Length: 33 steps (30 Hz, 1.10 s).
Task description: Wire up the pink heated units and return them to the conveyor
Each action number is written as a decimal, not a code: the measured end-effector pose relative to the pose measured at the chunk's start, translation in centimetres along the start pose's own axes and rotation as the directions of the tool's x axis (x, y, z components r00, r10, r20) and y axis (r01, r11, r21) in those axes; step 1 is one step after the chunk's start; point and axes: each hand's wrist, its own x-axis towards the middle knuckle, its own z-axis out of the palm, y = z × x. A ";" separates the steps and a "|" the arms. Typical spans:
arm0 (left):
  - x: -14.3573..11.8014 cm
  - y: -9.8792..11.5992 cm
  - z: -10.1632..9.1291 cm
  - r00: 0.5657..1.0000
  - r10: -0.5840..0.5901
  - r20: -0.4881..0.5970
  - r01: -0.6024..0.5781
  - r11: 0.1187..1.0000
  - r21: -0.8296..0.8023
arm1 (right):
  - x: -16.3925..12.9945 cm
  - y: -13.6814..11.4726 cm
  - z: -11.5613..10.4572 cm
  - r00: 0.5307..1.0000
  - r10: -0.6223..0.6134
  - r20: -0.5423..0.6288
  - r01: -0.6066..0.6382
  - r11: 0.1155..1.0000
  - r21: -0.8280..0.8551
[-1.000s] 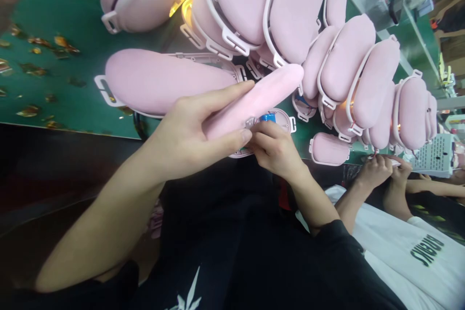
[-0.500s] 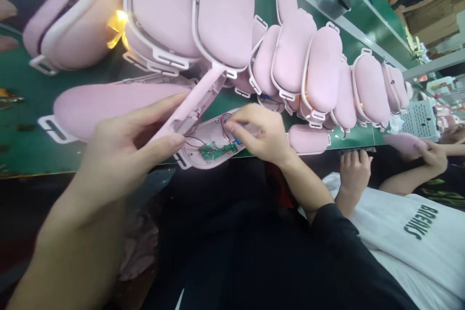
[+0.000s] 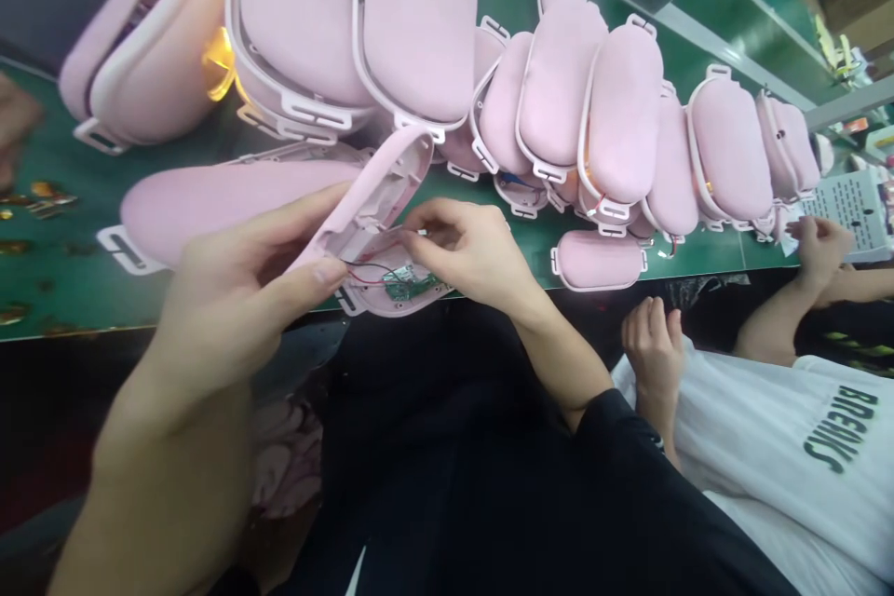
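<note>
My left hand (image 3: pixel 230 279) grips a pink plastic cover (image 3: pixel 370 182), thumb on its near side, holding it tilted up with its hollow inner face toward the right. Beneath lies the matching pink shell (image 3: pixel 409 305), open side up, with a green circuit board (image 3: pixel 405 284) inside. Red and black wires (image 3: pixel 367 272) run between the cover and the board. Over the shell, my right hand (image 3: pixel 475 251) is closed in a pinch, its fingertips at a thin wire near the cover's inner edge. The hand hides the shell's right part.
Stacked pink cases (image 3: pixel 419 28) line the green table (image 3: pixel 62 298) behind my hands, and another pink case (image 3: pixel 601 261) lies to the right. A pink shell (image 3: pixel 230 205) sits behind my left hand. At right are a co-worker's hand (image 3: pixel 653 335) and another person's hand (image 3: pixel 820 247).
My right hand has shifted left, closer to the cover. The cover is turned so more of its inside shows. At far right, a person's hand no longer holds a pink piece.
</note>
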 end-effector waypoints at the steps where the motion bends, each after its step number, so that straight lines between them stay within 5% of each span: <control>1: 0.0 0.0 0.0 1.000 0.003 -0.002 -0.003 1.000 -0.016 | -0.2 0.6 0.2 0.999 -0.022 -0.024 0.023 0.999 0.044; 3: 0.0 0.0 -0.1 1.000 -0.001 0.002 0.002 0.998 -0.070 | -0.8 1.8 0.4 0.994 -0.101 -0.038 0.102 0.995 0.011; 5: -0.1 0.1 -0.2 1.000 0.007 -0.010 -0.008 0.997 -0.071 | -1.5 2.5 0.3 0.980 -0.197 0.012 0.196 0.961 -0.193; 9: -0.2 0.4 -0.2 1.000 0.023 -0.005 -0.024 0.996 -0.083 | -2.5 1.9 -0.3 0.944 -0.279 0.174 0.326 0.728 -0.603; 13: -0.4 1.1 0.0 0.999 0.015 0.029 -0.014 0.999 -0.035 | -2.7 0.1 -0.6 0.922 -0.320 0.218 0.374 0.591 -0.715; 19: -0.3 1.4 0.2 0.995 0.090 0.031 -0.091 0.996 0.013 | -1.7 0.6 -0.2 0.921 -0.203 0.334 0.361 0.766 -0.532; 23: -0.5 1.2 0.2 0.992 0.122 0.038 -0.124 0.991 0.049 | -1.3 1.8 0.0 0.931 -0.216 0.295 0.324 0.861 -0.393; 33: -0.7 0.7 0.0 0.991 0.132 0.020 -0.133 0.988 0.077 | -1.1 3.2 0.9 0.912 -0.346 0.221 0.405 0.848 -0.342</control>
